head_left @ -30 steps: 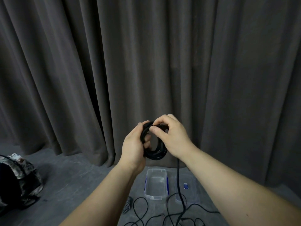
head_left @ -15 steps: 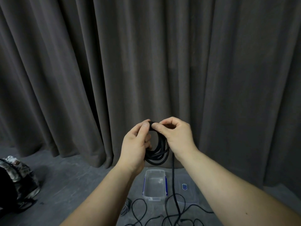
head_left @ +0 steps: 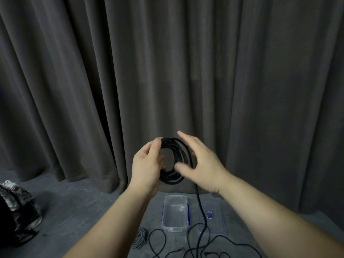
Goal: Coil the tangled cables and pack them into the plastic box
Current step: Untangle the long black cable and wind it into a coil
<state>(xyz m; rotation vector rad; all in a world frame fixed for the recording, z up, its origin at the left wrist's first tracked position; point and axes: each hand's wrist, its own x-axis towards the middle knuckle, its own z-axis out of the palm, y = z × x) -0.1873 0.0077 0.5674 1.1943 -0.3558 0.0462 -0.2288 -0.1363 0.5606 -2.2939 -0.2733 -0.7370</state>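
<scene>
Now right hand (head_left: 200, 164) off the coil (head_left: 175, 161) (fingers spread), left hand (head_left: 147, 164) still gripping it.

A grey floor (head_left: 78, 211) carries everything and runs back to a dark curtain (head_left: 111, 90), whose hem touches it along the far side. A clear plastic box (head_left: 175, 214) with blue clips on its long sides stands open near the middle. Just to its right lies the flat clear lid (head_left: 214, 223), with a small blue label on it. Loose black cables (head_left: 195, 244) sprawl in loops on the near side of the box and lid. To the left of the cables lies a small grey coil (head_left: 139, 239). Far off at the left edge sits a dark bag (head_left: 15, 211) with a patterned top.
</scene>
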